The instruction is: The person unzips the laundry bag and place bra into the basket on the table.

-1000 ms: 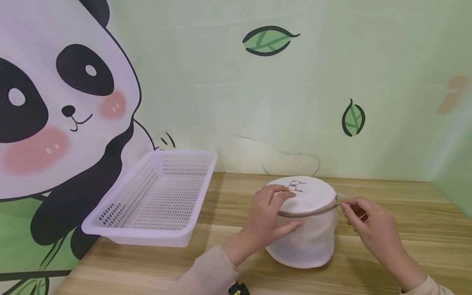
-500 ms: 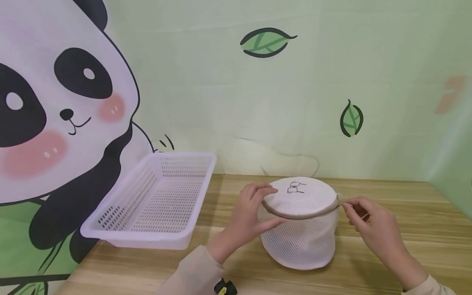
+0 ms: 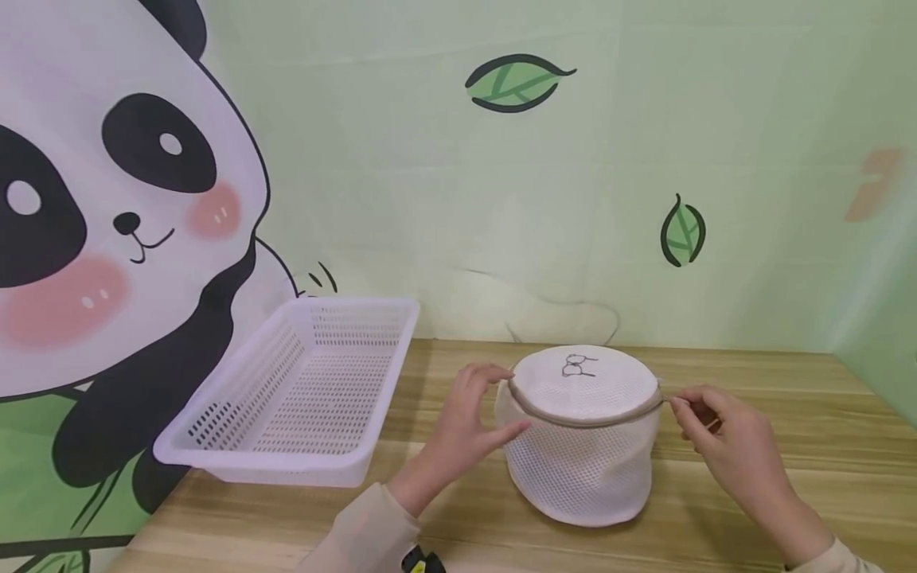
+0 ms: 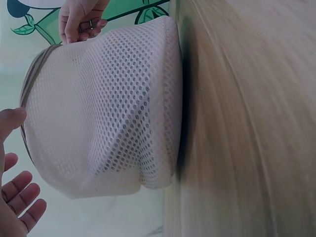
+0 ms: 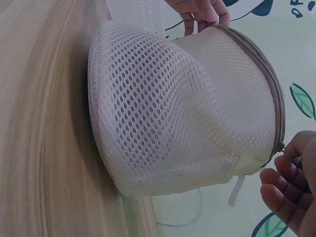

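A white mesh laundry bag (image 3: pixel 580 473), shaped like a drum, stands upright on the table. Its round lid (image 3: pixel 609 386) bears a small dark line drawing, and a brown zipper (image 3: pixel 583 422) rings the rim. At the bag's right side my right hand (image 3: pixel 731 442) pinches the zipper pull (image 5: pixel 281 147), best seen in the right wrist view. My left hand (image 3: pixel 462 426) is at the left rim, fingers spread and thumb apart; in the left wrist view its thumb (image 4: pixel 14 118) is at the zipper edge. Whatever the bag contains cannot be made out.
To the left on the wooden table (image 3: pixel 444 509) is a white plastic basket (image 3: pixel 358 458) with slotted walls. Behind stands a pale green backdrop (image 3: pixel 401 199) with a panda and leaves. A black item (image 3: pixel 423 561) shows by my left sleeve.
My left hand has slid left, off the top of the lid to the left rim, uncovering the drawing. The right hand keeps its pinch at the right side and has hardly moved.
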The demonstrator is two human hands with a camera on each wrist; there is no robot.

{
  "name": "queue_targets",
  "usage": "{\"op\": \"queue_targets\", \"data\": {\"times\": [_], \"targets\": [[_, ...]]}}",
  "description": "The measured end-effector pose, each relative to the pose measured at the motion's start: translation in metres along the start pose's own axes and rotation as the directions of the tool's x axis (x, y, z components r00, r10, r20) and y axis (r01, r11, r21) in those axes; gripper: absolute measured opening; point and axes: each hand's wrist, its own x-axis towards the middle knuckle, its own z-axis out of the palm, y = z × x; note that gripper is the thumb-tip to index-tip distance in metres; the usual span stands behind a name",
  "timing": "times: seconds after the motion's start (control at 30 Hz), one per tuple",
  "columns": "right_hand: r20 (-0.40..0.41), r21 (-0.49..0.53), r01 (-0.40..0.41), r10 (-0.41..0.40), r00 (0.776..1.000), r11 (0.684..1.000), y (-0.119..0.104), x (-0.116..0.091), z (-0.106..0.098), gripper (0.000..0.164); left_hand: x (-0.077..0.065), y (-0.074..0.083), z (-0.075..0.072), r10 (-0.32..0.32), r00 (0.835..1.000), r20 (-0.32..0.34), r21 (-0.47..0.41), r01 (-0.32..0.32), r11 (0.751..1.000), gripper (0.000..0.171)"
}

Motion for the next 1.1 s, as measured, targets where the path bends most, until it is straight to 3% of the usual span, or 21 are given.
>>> {"op": "queue_targets", "data": {"times": [0.13,0.27,0.53,0.73,0.97,1.1], "targets": [[0.001,-0.015,0.001,-0.001,1.0,1.0,-0.001,-0.001,-0.001,0.012,-0.004,-0.007,0.003,-0.088,0.996,0.004,-0.077,0.088,0.993,0.056],[0.005,-0.018,0.004,-0.004,1.0,1.0,-0.001,-0.002,-0.003,0.013,-0.007,-0.013,0.004,-0.188,0.982,0.006,-0.15,0.187,0.971,0.051],[0.01,-0.025,-0.002,0.002,1.0,1.0,-0.001,0.0,-0.003,0.015,-0.008,-0.019,0.006,-0.273,0.961,0.038,-0.216,0.275,0.937,0.047],[0.0,-0.022,0.0,0.0,1.0,1.0,-0.001,0.0,-0.004,0.013,-0.008,-0.021,0.012,-0.342,0.936,0.085,-0.288,0.352,0.891,0.043],[0.01,-0.031,-0.011,0.011,1.0,0.999,-0.001,-0.002,-0.004,0.014,-0.011,-0.019,0.018,-0.454,0.882,0.129,-0.356,0.468,0.809,0.042],[0.01,-0.032,-0.012,0.013,1.0,0.999,0.001,-0.004,-0.003,0.014,-0.013,-0.017,0.021,-0.469,0.875,0.12,-0.378,0.477,0.793,0.041]]}}
